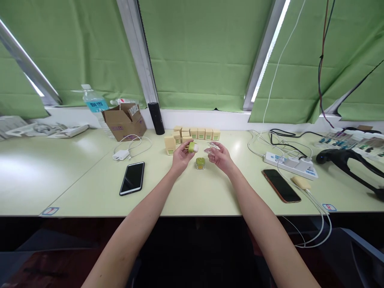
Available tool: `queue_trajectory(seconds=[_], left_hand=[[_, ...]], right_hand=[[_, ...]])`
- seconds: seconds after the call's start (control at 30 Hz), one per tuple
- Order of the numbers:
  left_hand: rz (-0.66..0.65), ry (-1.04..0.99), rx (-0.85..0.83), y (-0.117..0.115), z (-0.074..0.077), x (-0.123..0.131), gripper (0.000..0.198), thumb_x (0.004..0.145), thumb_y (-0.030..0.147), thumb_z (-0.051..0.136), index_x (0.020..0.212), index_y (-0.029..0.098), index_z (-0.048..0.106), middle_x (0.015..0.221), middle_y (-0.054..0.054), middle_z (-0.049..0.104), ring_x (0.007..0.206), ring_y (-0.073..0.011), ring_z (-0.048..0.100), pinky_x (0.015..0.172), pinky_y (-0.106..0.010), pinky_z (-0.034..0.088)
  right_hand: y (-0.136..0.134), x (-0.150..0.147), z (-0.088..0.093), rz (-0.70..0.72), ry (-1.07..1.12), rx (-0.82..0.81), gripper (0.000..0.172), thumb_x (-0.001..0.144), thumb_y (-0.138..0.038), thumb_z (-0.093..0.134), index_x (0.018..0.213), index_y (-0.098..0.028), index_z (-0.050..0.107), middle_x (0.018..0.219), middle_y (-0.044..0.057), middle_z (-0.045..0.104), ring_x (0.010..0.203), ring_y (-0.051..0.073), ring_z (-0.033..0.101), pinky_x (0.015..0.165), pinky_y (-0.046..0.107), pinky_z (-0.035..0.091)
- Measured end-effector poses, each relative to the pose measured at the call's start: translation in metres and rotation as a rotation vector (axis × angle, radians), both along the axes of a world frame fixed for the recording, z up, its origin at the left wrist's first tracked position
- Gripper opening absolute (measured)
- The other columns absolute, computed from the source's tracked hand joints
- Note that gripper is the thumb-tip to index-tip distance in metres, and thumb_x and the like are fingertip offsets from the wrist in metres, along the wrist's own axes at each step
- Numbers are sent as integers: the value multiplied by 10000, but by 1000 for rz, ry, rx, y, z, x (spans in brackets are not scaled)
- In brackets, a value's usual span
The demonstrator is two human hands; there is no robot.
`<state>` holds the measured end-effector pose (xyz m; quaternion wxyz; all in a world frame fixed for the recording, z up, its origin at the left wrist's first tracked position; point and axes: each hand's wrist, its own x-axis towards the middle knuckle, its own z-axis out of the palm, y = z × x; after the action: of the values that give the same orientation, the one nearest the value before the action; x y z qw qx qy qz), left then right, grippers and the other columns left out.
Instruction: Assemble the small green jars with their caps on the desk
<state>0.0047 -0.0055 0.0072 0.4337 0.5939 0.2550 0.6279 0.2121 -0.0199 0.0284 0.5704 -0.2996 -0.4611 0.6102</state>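
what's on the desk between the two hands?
In the head view, a small green jar stands on the desk between the left hand and right hand, slightly nearer the camera, touching neither.

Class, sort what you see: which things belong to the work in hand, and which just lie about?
In hand: left hand holding green-and-white piece; right hand holding clear piece; green jar; small boxes.
Lying about: two phones, power strip, cardboard box, black cylinder.

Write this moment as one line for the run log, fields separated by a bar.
left hand: holds small green-white piece | right hand: holds clear plastic piece | green jar: on table, between hands | boxes: row behind
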Motion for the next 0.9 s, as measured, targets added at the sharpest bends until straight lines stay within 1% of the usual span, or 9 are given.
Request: queue_trajectory(seconds=[0.1,0.17,0.27,0.4,0.5,0.6,0.77,0.9], left_hand=[[-9,43,35,-3,0,3,585,758,400,890,1282,210,710,1276,-119,690,1109,-244,692,1024,-396,560],[-9,64,66,-4,1,5,557,760,387,888,1262,211,724,1295,-120,678,1132,-251,687,1043,-404,549],[16,97,102,-7,2,6,518,755,358,887,1234,224,745,1309,-118,681,1167,-266,673,1058,-413,536],[63,187,136,-10,6,6,475,745,310,884,1203,250,773,1280,-106,714,1183,-285,659,1064,-429,512],[66,221,139,-11,8,4,465,733,285,884,1187,261,787,1256,-98,726,1185,-287,653,1070,-431,494],[42,229,126,-11,9,3,471,716,278,894,1176,272,797,1221,-88,733,1169,-280,655,1072,-432,489],[-28,199,113,-10,9,4,509,657,318,942,1147,274,810,1151,-80,747,1145,-278,660,1047,-431,508],[-46,214,112,-9,8,5,558,642,358,959,1172,277,803,1197,-90,747,1183,-286,657,1059,-436,505]], right_hand=[[-2,-5,0,-3,-68,-11,649,583,-620,959,978,-259,591,756,-7,713,537,96,484,508,249,330],[-3,-8,-1,5,-112,-5,645,585,-653,946,943,-248,593,681,-28,675,507,91,482,489,243,325],[-4,-10,-2,35,-151,8,641,587,-672,938,916,-245,591,625,-50,634,487,96,490,468,238,322],[-5,-11,-1,67,-150,21,629,598,-666,936,907,-245,585,606,-60,609,477,98,494,453,235,317],[-6,-12,-1,85,-143,16,633,592,-670,938,895,-242,583,603,-62,606,470,92,488,450,231,316],[-8,-11,1,111,-137,3,640,583,-680,938,885,-239,586,600,-66,596,470,88,484,448,228,310],[-12,-11,3,189,-98,-18,596,625,-650,939,880,-238,590,568,-87,501,480,93,474,445,228,289],[-13,-10,3,236,-75,-14,550,671,-630,922,866,-238,590,573,-86,472,480,94,457,451,234,286]])
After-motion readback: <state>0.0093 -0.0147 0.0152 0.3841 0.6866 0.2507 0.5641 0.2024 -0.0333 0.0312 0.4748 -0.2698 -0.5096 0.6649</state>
